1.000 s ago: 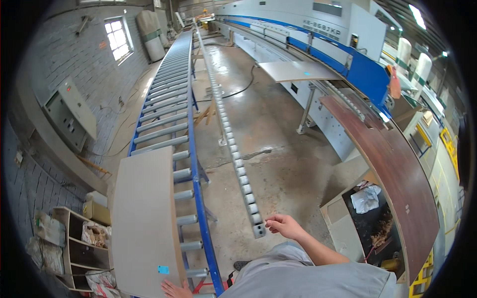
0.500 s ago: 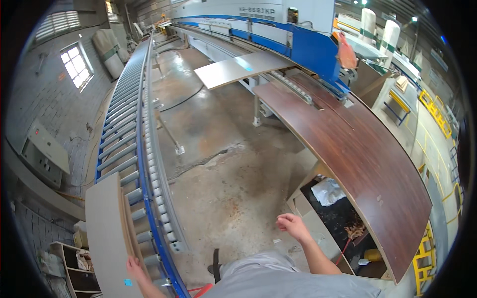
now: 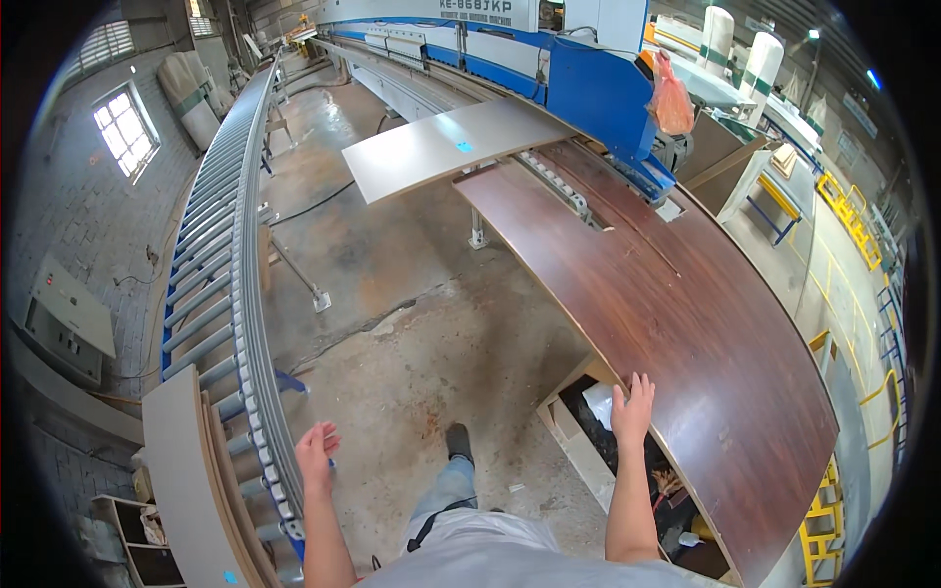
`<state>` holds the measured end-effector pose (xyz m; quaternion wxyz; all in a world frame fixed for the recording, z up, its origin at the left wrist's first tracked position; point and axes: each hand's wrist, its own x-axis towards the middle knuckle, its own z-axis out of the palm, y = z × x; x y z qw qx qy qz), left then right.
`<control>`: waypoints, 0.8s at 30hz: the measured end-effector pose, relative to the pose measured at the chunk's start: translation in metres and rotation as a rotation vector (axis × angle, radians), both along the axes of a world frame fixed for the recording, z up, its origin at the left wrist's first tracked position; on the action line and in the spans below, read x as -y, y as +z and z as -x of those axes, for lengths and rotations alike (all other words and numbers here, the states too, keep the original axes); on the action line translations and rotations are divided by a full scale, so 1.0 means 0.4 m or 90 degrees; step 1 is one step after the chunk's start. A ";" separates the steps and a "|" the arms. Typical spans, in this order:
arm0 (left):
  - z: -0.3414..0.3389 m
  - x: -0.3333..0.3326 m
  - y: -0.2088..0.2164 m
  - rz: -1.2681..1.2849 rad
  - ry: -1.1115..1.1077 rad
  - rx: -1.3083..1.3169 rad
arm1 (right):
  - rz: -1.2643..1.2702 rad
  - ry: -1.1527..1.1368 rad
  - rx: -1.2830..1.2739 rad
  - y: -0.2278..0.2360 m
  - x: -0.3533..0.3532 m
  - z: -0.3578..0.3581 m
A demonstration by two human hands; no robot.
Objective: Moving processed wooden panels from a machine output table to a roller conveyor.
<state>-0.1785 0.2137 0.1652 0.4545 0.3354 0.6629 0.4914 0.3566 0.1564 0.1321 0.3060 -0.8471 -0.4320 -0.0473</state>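
Right hand [image 3: 632, 407] open, fingers spread, touching edge of brown board [image 3: 676, 323]; left hand [image 3: 316, 456] open, empty, near roller track [image 3: 221, 284].

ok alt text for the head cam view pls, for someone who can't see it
A person in a workshop rests the right hand on the edge of a long dark wood-grain panel, while the open left hand hangs beside a blue roller conveyor. A pale board lies by a blue machine ahead.

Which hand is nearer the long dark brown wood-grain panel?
Right. The right hand rests at the edge of the dark brown wood-grain panel; the left hand is across the floor by the roller conveyor.
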 end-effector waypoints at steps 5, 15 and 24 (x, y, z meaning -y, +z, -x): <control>-0.071 -0.266 -0.068 0.015 -0.080 0.041 | 0.179 -0.016 0.111 -0.044 -0.059 -0.031; -0.232 -0.804 -0.100 0.071 -0.153 0.214 | 0.282 -0.152 0.062 0.005 -0.173 -0.052; -0.287 -1.056 -0.131 0.095 -0.082 0.264 | 0.259 -0.163 0.064 0.026 -0.200 -0.055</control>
